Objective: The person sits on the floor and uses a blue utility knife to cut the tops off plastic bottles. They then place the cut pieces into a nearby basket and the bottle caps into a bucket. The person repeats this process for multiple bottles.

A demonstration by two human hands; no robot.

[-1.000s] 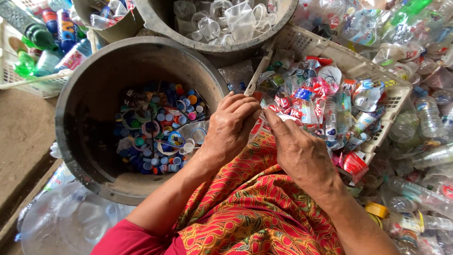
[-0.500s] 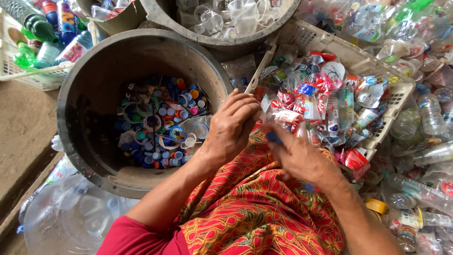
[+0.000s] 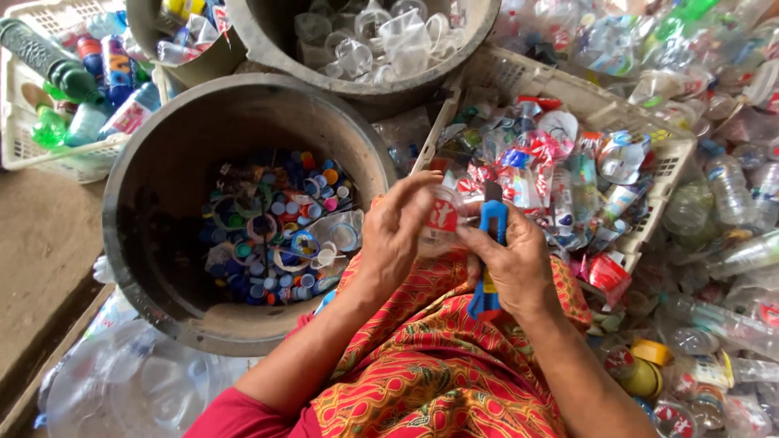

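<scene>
While the head camera looks straight down over a lap draped in red patterned cloth [image 3: 430, 365], both hands meet just above it. The left hand [image 3: 393, 235] has its fingers [image 3: 414, 191] curled and clamped on a small clear plastic bottle [image 3: 442, 219] with a red label, held between the two hands. The right hand [image 3: 511, 268] is wrapped tight around a blue-handled cutter [image 3: 492, 223], its fingers closed on the handle, the upper end of the tool touching the bottle; the blade itself cannot be made out. To the left of the hands stands a large dark round tub [image 3: 162, 186] whose bottom is strewn with coloured bottle caps [image 3: 276, 227] and rings. Above it, a second tub [image 3: 341, 77] holds clear plastic cups. Behind the hands, a pale plastic crate [image 3: 519, 77] is heaped with peeled labels and wrappers [image 3: 560, 170]. At the top left, a white basket [image 3: 24, 154] carries green and blue bottles. Crushed clear bottles [image 3: 730, 243] lie piled along the right side.
</scene>
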